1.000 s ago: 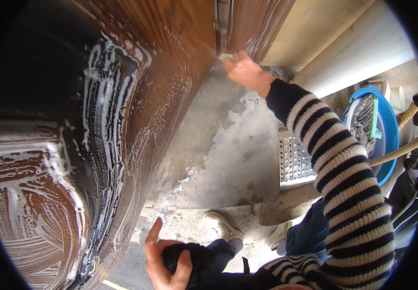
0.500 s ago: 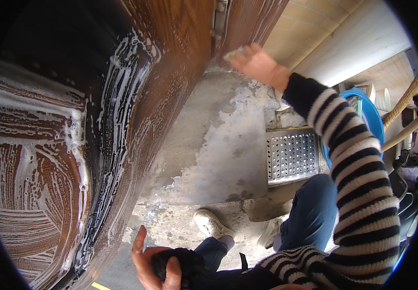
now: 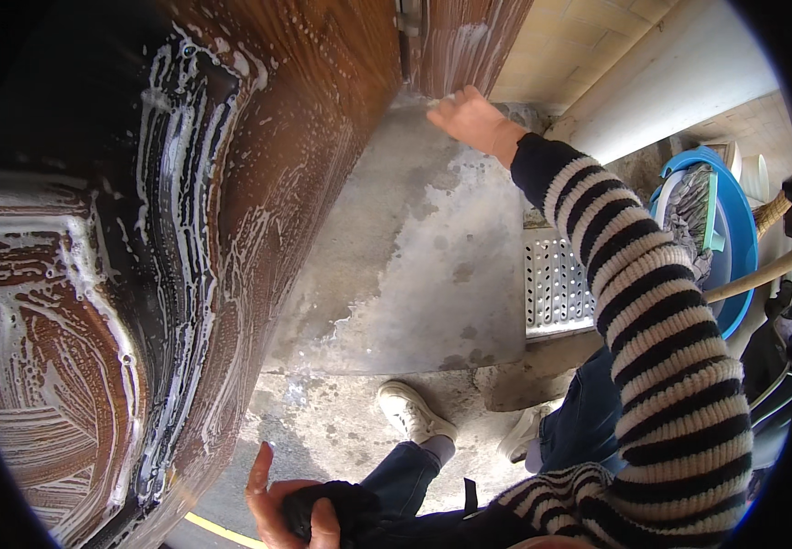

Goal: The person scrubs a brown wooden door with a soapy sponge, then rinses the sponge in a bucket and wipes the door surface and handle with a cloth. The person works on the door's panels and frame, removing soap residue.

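Observation:
A brown wood-grain door [image 3: 323,101] with dark panels stands at the left, streaked with white soap foam. My right hand [image 3: 474,122] reaches far forward to the foot of a narrower soapy brown panel [image 3: 460,46] beside the door. Its fingers are closed; what looks like a pale sponge is in them, almost wholly hidden by the hand now. Low in the picture, near the door's lower edge, my left hand [image 3: 277,508] is open, with fingers apart and nothing seen in it. A black cuff covers part of its palm.
Wet patches darken the concrete step [image 3: 451,274]. A perforated metal plate [image 3: 556,284] lies to its right. Farther right are a blue basin [image 3: 737,265] with a grey cloth and a green-edged item, and wooden handles [image 3: 753,274]. My shoes stand below the step.
My right hand has moved slightly left and nearer, and the pale sponge-like thing has turned mostly out of sight. The view has shifted, showing more of the blue basin. My left hand stays open.

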The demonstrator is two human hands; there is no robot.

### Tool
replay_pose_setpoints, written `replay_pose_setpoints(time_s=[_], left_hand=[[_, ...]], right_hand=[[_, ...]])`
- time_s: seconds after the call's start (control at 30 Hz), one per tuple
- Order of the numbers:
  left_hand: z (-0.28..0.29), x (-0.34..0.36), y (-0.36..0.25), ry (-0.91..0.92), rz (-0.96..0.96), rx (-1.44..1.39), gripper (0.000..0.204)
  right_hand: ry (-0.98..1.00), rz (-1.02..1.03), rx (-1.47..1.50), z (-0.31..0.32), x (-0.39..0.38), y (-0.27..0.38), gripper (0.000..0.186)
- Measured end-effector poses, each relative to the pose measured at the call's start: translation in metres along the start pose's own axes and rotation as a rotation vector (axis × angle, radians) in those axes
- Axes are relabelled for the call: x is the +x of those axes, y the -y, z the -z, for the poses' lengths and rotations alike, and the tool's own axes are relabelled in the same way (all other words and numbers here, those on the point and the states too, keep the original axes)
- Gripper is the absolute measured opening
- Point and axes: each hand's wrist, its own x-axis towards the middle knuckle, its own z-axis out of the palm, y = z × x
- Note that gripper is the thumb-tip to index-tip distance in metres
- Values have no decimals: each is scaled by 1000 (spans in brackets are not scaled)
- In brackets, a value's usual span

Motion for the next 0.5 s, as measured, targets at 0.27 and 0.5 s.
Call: replay_pose_setpoints(time_s=[0.27, 0.5], left_hand=[[-5, 3, -5, -37, 1, -207, 72], [-21, 12, -13, -61, 29, -249, 69]], right_hand=[[-82, 5, -38, 61, -44, -90, 20], [-216, -373, 42, 112, -50, -119, 27]])
